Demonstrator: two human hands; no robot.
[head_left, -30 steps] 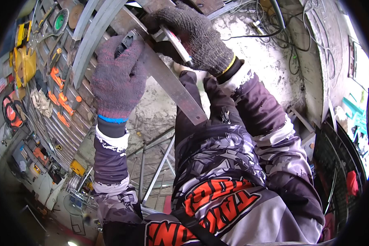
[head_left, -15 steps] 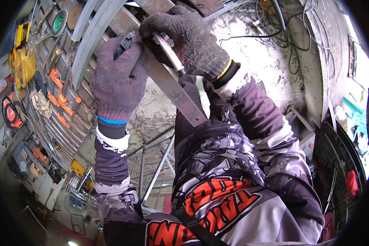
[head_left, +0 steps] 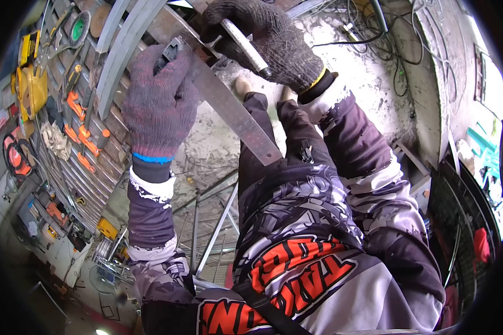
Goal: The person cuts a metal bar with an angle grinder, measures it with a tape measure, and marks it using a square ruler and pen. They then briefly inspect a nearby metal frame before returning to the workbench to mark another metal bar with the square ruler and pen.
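My left hand (head_left: 161,106), in a grey-purple knit glove with a blue cuff edge, is closed around the head of a metal square. The long steel blade of the square (head_left: 235,118) slants down to the right, toward my waist, with a hole near its end. Part of its dark head shows above my thumb. My right hand (head_left: 282,47), in a dark knit glove with a yellow edge, grips a white marker (head_left: 245,47) just above the blade. Flat steel pieces lie beneath both hands at the top of the view.
Curved grey metal bars (head_left: 129,47) lie beside my left hand. Farther left are orange clamps (head_left: 86,140), a yellow tool (head_left: 32,92) and a grinder with a green disc (head_left: 79,29). Cables (head_left: 399,50) run over the floor at the upper right.
My right hand has lifted away from the blade, up and to the right in view, with the marker still in it. My left hand and the square have barely moved.
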